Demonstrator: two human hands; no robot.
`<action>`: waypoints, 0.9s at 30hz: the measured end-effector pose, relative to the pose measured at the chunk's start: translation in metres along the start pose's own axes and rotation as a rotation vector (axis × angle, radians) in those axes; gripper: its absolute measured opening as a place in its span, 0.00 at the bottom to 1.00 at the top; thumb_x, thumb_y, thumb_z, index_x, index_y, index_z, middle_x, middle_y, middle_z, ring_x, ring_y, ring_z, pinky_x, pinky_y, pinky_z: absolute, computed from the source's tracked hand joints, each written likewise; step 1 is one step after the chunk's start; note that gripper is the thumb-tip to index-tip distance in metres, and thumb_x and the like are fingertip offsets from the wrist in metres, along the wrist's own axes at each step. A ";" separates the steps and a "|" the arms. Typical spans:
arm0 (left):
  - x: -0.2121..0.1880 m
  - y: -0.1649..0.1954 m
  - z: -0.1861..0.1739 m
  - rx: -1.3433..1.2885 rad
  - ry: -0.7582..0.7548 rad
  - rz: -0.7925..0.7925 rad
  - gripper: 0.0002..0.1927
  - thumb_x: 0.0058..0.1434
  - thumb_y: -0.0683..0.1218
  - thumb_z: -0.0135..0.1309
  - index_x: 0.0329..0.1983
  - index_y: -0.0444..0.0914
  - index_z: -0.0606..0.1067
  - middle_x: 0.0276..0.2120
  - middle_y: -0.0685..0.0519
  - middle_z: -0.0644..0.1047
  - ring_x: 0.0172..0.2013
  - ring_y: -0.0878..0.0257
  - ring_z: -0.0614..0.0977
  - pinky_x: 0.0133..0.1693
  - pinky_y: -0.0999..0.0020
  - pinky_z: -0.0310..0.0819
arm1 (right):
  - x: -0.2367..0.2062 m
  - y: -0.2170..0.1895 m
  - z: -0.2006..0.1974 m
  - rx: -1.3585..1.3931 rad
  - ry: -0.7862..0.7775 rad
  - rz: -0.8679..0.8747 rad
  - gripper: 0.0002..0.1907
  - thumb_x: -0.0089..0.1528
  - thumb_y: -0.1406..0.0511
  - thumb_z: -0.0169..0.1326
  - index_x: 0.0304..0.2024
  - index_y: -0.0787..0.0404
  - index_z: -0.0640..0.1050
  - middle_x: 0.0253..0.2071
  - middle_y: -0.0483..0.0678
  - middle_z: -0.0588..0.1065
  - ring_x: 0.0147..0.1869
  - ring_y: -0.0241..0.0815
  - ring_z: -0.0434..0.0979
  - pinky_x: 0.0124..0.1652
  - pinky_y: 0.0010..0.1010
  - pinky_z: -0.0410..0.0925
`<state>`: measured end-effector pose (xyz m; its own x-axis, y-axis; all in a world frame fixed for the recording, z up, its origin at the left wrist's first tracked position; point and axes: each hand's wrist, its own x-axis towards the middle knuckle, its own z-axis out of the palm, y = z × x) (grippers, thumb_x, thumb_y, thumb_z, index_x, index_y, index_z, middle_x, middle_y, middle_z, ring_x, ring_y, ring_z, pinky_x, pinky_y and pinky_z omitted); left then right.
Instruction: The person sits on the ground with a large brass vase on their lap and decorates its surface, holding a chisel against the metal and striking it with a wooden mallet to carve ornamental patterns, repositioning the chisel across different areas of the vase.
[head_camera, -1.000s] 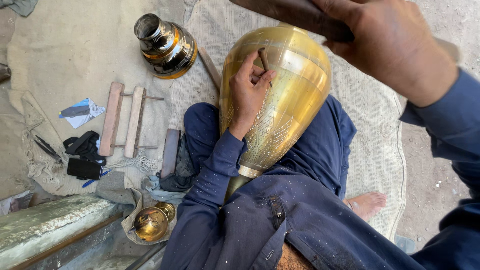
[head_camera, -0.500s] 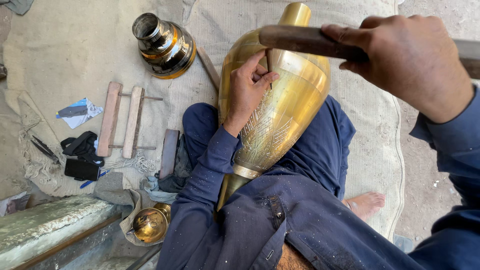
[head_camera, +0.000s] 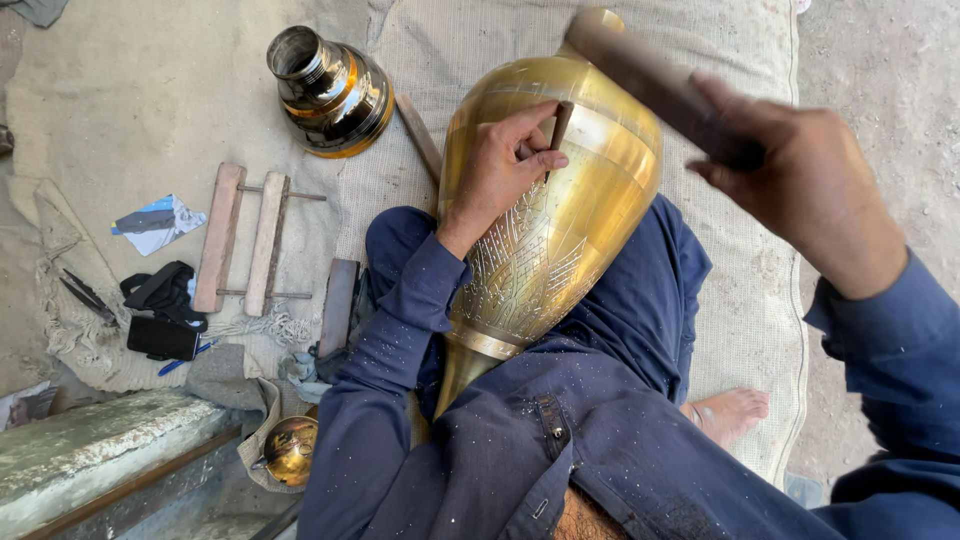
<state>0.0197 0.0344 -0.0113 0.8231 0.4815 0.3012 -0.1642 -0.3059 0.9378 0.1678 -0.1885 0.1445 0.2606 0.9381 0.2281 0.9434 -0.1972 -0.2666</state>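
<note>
Woven matting (head_camera: 760, 300) covers the ground; across our lap lies the brass vase (head_camera: 560, 230), lower body engraved, shoulder bare. Our left hand (head_camera: 505, 165) pinches a chisel (head_camera: 560, 125); right hand (head_camera: 800, 185) grips what looks like a hammer (head_camera: 650, 75).

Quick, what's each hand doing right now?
Left hand: closed, holding a chisel against the brass vase.
Right hand: closed around a wooden mallet.

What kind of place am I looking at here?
Probably a metal-engraving workshop on the floor: a large brass vase lies across the lap, the left hand sets a chisel, and a wooden frame lies on cloth.
</note>
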 end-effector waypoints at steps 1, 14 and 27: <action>0.001 0.000 -0.001 0.012 -0.024 -0.002 0.32 0.57 0.38 0.69 0.65 0.36 0.72 0.28 0.52 0.83 0.26 0.72 0.82 0.29 0.75 0.78 | -0.004 0.002 0.002 -0.070 -0.050 0.049 0.33 0.60 0.63 0.66 0.68 0.56 0.75 0.42 0.54 0.82 0.33 0.44 0.81 0.34 0.34 0.75; 0.022 -0.002 -0.010 0.163 -0.314 0.146 0.30 0.54 0.40 0.71 0.61 0.41 0.78 0.27 0.57 0.82 0.27 0.72 0.80 0.31 0.74 0.76 | -0.079 0.001 0.057 0.245 0.229 0.245 0.36 0.59 0.67 0.69 0.70 0.64 0.73 0.46 0.57 0.80 0.45 0.38 0.79 0.46 0.31 0.72; 0.041 -0.005 -0.026 -0.018 -0.365 0.170 0.28 0.60 0.38 0.68 0.63 0.42 0.72 0.32 0.56 0.81 0.35 0.71 0.85 0.37 0.75 0.83 | -0.121 -0.003 0.135 0.362 0.117 0.654 0.47 0.56 0.65 0.69 0.75 0.55 0.63 0.43 0.59 0.81 0.43 0.42 0.82 0.44 0.34 0.73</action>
<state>0.0397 0.0770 0.0008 0.9219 0.1005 0.3742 -0.3216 -0.3403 0.8836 0.1059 -0.2626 -0.0086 0.7833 0.6216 0.0097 0.4677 -0.5789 -0.6679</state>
